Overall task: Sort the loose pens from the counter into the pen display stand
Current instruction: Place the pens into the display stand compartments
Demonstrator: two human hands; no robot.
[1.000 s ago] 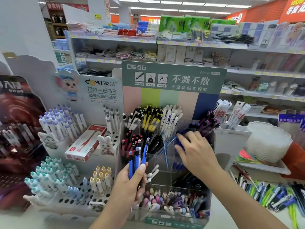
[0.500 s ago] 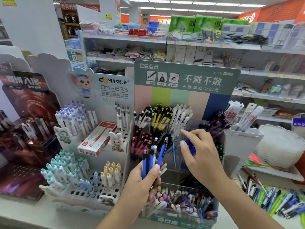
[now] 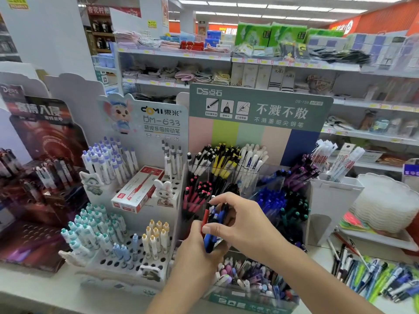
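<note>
Several pens (image 3: 212, 225) are gripped in a bundle by the left hand (image 3: 199, 250), in front of the stand (image 3: 260, 114). One is pinched near its top by the right hand (image 3: 240, 219). Light, stiff and probably slippery, each is best taken mid-barrel. More pens (image 3: 374, 277) are left on the counter (image 3: 317, 252).

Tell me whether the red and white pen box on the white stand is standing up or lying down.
Lying down. The pen box rests flat on its broad side, tilted back on the stepped white stand.
</note>
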